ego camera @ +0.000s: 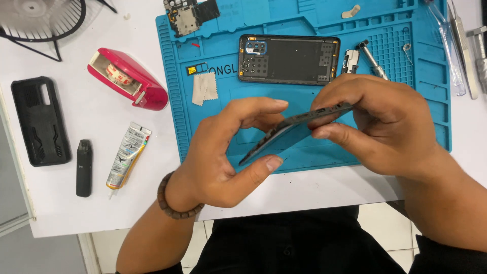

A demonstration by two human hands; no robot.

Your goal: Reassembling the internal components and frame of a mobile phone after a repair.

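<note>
Both my hands hold a thin dark phone panel [284,133] tilted edge-on above the blue work mat [213,127]. My left hand [228,152] pinches its lower left end between thumb and fingers. My right hand [375,122] grips its upper right end. Behind them on the mat lies an opened black phone body [289,59] with its inside facing up. A beaded bracelet [172,203] circles my left wrist.
On the white table to the left lie a red tape dispenser [129,78], a glue tube [128,155], a small black device [84,167] and a black phone case [40,121]. A circuit board [187,16], a small cloth [204,88] and a screwdriver [373,58] rest on the mat. Tweezers [464,45] lie at the right.
</note>
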